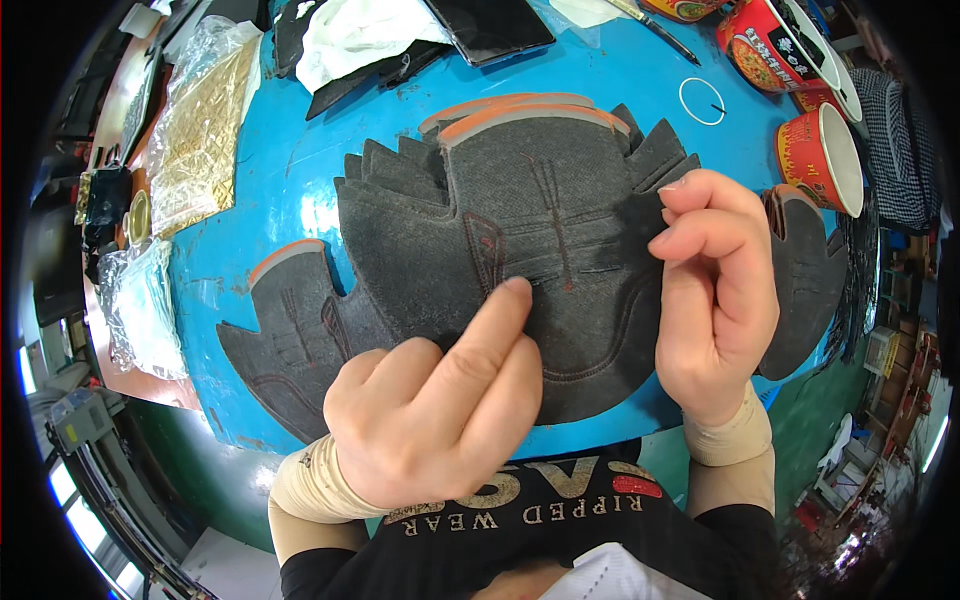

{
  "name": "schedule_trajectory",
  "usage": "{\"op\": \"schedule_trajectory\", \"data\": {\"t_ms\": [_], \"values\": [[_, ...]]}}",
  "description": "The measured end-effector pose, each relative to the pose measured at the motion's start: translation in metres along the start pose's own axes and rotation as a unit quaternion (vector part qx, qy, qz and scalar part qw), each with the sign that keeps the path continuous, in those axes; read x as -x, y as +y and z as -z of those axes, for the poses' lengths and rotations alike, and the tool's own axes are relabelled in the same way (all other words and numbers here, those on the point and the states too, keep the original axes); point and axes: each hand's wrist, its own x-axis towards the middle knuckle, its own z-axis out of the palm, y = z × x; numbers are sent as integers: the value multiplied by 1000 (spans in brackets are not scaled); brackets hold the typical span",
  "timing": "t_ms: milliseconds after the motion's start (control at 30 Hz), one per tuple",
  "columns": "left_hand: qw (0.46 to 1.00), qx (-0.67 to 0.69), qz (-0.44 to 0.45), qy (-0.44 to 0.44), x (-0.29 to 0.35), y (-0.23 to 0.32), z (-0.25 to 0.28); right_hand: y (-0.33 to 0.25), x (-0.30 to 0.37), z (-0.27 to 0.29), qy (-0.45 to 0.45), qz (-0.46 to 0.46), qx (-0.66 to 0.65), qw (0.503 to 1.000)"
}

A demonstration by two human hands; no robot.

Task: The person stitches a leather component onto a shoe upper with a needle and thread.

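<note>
A dark grey flat cut piece (pixel 590 225) lies before me on a stack of similar pieces. It has toothed side edges, an orange-and-grey top band, dark raised lines and reddish stitching. My left hand (pixel 435 415) is over its lower left, index fingertip touching it near the central lines, other fingers folded and thumb hidden. My right hand (pixel 715 290) is raised at the piece's right edge, fingers curled toward the palm. Anything held in either hand is too small or hidden to make out. More such pieces lie at the left (pixel 290 320) and right (pixel 805 275).
Blue table (pixel 290 185) lies under everything. Red paper bowls (pixel 820 160), a white ring (pixel 702 102) and a pen (pixel 655 30) are at the back right. A black tablet-like slab (pixel 490 25) and white cloth (pixel 365 35) lie behind; plastic-wrapped gold sheets (pixel 200 130) are left. Black strands (pixel 858 270) hang at the right edge.
</note>
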Motion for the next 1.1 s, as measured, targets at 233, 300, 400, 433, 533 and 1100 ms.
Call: {"op": "schedule_trajectory", "data": {"t_ms": [233,300,400,433,533,1100], "values": [[1000,18,-17,-14,1,-2,-6,-8,-4,5,-54,-57,25,997],[1000,17,-13,-19,0,-1,-6,-6,-12,15,-76,-23,71,994],[999,20,-6,-30,0,0,-5,-5,-17,22,-101,11,114,988],[999,21,-6,-29,-1,0,-5,-5,-18,23,-106,10,113,988],[999,32,-3,-40,-1,-1,-4,0,-19,17,-113,39,125,985],[999,29,-22,-34,-1,-1,-4,1,-7,8,-123,48,108,985]]}}
